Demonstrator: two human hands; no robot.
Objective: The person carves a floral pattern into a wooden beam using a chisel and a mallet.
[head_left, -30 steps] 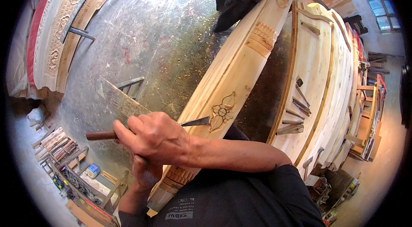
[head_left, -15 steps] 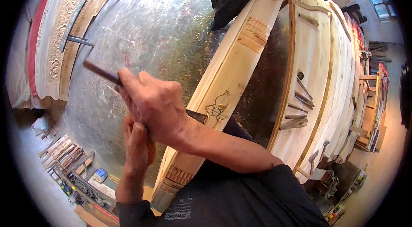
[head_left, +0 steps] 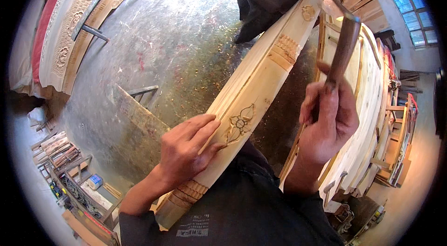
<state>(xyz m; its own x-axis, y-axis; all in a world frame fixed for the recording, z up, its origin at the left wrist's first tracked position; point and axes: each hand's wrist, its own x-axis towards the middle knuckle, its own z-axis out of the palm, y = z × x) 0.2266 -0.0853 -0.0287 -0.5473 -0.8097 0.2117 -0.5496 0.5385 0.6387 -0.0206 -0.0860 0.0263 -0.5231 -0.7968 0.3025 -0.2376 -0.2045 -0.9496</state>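
A long pale wooden beam point(head_left: 260, 83) slants across in front of me, from near left to far right. Its top bears a flower-shaped carving point(head_left: 240, 124), with notched bands toward both ends. My left hand point(head_left: 188, 146) rests on the beam beside this flower, fingers stretched out and apart, holding nothing I can see. To the right of the beam, my right hand point(head_left: 330, 113) is raised, fingers wrapped round a dark brown, stick-like tool point(head_left: 343, 48). The tool points upward; its exact kind is unclear.
A person in dark trousers point(head_left: 260, 1) is at the beam's far end. Pale boards point(head_left: 351, 153) are stacked on the right. A carved panel point(head_left: 70, 36) stands at far left by a metal frame point(head_left: 95, 32). Wood chips lie on the floor point(head_left: 186, 87).
My right hand has swung from across my left hand to the right side of the beam, carrying the tool. My left hand has moved onto the beam near the carved flower.
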